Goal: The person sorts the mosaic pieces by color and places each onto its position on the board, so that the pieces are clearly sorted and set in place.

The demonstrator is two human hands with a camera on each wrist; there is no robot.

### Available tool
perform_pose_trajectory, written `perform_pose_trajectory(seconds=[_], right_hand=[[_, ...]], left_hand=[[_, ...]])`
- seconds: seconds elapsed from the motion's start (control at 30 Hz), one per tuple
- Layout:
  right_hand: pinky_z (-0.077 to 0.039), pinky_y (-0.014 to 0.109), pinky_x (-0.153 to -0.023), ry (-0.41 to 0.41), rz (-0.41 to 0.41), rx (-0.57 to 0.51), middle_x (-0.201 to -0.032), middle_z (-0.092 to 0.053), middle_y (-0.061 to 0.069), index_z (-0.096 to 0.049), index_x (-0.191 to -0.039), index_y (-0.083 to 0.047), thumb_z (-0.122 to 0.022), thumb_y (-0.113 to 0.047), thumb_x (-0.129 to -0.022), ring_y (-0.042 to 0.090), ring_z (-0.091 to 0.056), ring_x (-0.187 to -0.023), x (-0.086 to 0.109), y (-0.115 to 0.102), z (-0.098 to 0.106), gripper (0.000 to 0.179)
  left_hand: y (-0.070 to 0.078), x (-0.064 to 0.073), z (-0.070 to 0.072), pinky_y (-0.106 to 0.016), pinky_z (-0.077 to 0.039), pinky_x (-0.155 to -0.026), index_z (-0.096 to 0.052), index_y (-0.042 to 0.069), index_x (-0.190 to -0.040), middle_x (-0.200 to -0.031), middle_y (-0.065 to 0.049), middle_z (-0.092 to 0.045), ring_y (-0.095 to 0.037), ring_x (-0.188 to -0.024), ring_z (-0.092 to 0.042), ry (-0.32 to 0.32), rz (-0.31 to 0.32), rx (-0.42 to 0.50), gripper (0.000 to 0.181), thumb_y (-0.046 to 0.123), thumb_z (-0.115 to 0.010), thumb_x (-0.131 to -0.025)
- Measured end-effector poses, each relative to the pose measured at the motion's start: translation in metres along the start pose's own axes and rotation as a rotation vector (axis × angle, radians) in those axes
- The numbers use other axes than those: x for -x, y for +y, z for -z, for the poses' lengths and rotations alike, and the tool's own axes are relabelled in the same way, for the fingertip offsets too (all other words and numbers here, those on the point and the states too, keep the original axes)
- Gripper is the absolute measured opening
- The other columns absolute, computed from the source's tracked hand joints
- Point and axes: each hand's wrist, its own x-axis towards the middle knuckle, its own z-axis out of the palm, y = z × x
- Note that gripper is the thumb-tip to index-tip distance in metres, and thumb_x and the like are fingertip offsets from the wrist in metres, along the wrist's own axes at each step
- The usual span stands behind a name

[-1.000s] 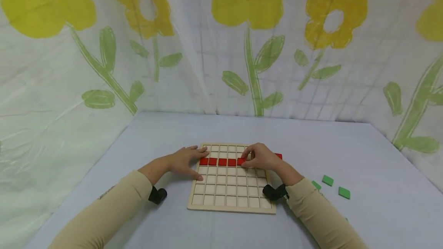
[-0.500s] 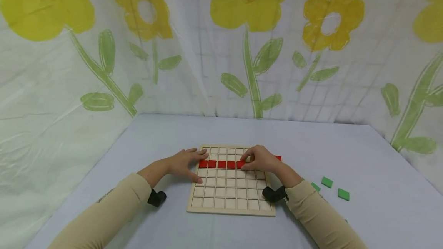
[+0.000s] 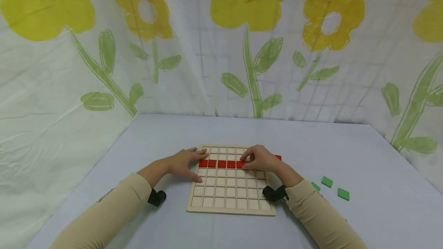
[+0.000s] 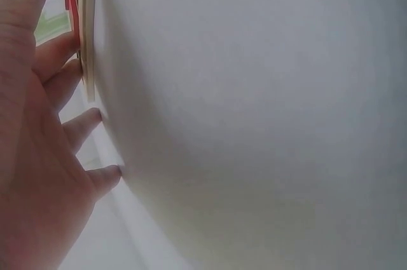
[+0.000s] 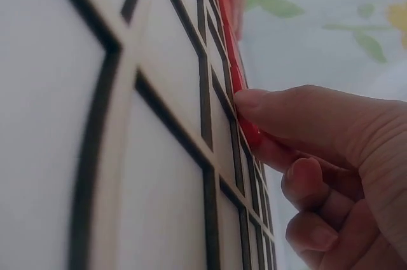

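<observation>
A pale wooden grid board (image 3: 231, 211) lies on the table, with a row of several red square tiles (image 3: 222, 163) in its cells. My right hand (image 3: 260, 158) pinches the rightmost tile of that row between thumb and index finger; the right wrist view shows this red tile (image 5: 248, 129) at the fingertips, close against the grid. On the board's left edge rests my left hand (image 3: 182, 163), its fingers spread. In the left wrist view, the fingers (image 4: 63, 86) touch the board's edge (image 4: 89, 41), and two lower fingertips meet the table surface.
Green square tiles (image 3: 343, 193) lie loose on the table (image 3: 166, 133) to the right, some partly hidden by the right sleeve. A red piece (image 3: 278, 157) shows behind the right hand. A white curtain (image 3: 187, 87) with painted yellow flowers hangs behind the table.
The head view has tilted slightly. Both hands stay nearly where they were, and the right hand keeps its pinch on the red tile.
</observation>
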Motion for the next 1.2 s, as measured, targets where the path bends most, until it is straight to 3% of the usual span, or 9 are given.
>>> perform_pose_trajectory(seconds=[0.17, 0.43, 0.63, 0.8, 1.07, 1.2], right_hand=[[-0.045, 0.022, -0.057, 0.003, 0.029, 0.012, -0.088, -0.065, 0.006, -0.071, -0.098, -0.004, -0.073, -0.013, -0.079, 0.007, -0.051, -0.063, 0.0, 0.0, -0.001, 0.021], [-0.047, 0.026, -0.062, 0.033, -0.026, -0.054, -0.101, -0.066, 0.008, -0.071, -0.102, -0.005, -0.072, -0.016, -0.081, 0.011, -0.054, -0.074, 0.007, 0.008, 0.017, 0.024], [-0.044, 0.028, -0.057, 0.081, -0.137, -0.122, -0.089, -0.064, 0.008, -0.069, -0.105, -0.003, -0.073, -0.019, -0.08, 0.015, -0.049, -0.068, 0.019, 0.022, 0.043, 0.03], [-0.042, 0.027, -0.059, 0.084, -0.174, -0.11, -0.082, -0.063, 0.006, -0.069, -0.105, -0.002, -0.074, -0.017, -0.078, 0.017, -0.05, -0.07, 0.028, 0.033, 0.059, 0.031], [-0.043, 0.029, -0.068, 0.075, -0.222, -0.129, -0.075, -0.061, 0.003, -0.068, -0.107, 0.001, -0.073, -0.016, -0.079, 0.015, -0.051, -0.07, 0.041, 0.047, 0.071, 0.034], [-0.042, 0.028, -0.069, 0.086, -0.244, -0.135, -0.077, -0.063, 0.005, -0.066, -0.108, 0.003, -0.074, -0.017, -0.079, 0.014, -0.051, -0.071, 0.046, 0.043, 0.074, 0.036]], left_hand=[[-0.001, 0.0, -0.001, -0.061, -0.007, -0.113, -0.035, 0.02, -0.145, -0.155, 0.003, -0.023, -0.033, -0.145, -0.01, 0.001, 0.006, -0.018, 0.09, 0.056, -0.072, -0.072], [0.001, 0.0, 0.0, -0.058, -0.007, -0.114, -0.035, 0.022, -0.145, -0.155, 0.005, -0.022, -0.031, -0.145, -0.009, -0.001, 0.009, -0.002, 0.088, 0.055, -0.072, -0.072], [0.001, -0.001, 0.001, -0.058, -0.006, -0.114, -0.035, 0.021, -0.145, -0.155, 0.004, -0.022, -0.031, -0.145, -0.009, 0.0, 0.013, -0.011, 0.088, 0.055, -0.072, -0.072], [0.0, -0.001, 0.0, -0.059, -0.006, -0.114, -0.035, 0.019, -0.145, -0.155, 0.002, -0.023, -0.033, -0.145, -0.009, 0.004, 0.005, 0.0, 0.088, 0.054, -0.072, -0.073], [0.0, -0.001, -0.001, -0.06, -0.006, -0.114, -0.036, 0.019, -0.144, -0.155, 0.002, -0.023, -0.033, -0.145, -0.009, 0.005, 0.007, 0.017, 0.088, 0.054, -0.072, -0.072], [0.0, 0.0, 0.0, -0.06, -0.006, -0.114, -0.036, 0.019, -0.145, -0.155, 0.002, -0.023, -0.033, -0.145, -0.009, 0.003, 0.011, 0.016, 0.088, 0.054, -0.072, -0.072]])
